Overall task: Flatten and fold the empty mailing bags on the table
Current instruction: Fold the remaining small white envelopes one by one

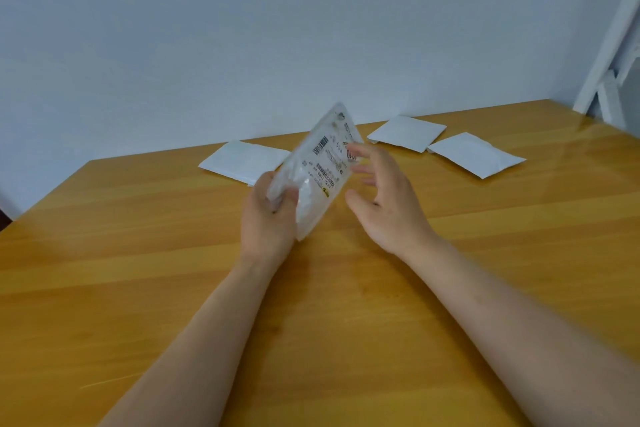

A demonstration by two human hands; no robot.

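A white mailing bag (322, 163) with a printed shipping label is held up tilted above the middle of the wooden table (173, 253). My left hand (268, 218) grips its lower left end, thumb on the front. My right hand (384, 204) is beside the bag's right edge with fingers spread and relaxed, its fingertips at the label's edge. Three more white bags lie flat near the table's far edge: one (242, 161) behind the held bag on the left, one (407, 132) at centre right, one (476, 154) further right.
A pale wall runs along the far side of the table. White boards (609, 55) lean against the wall at the far right corner. The table's left edge slants away at the far left.
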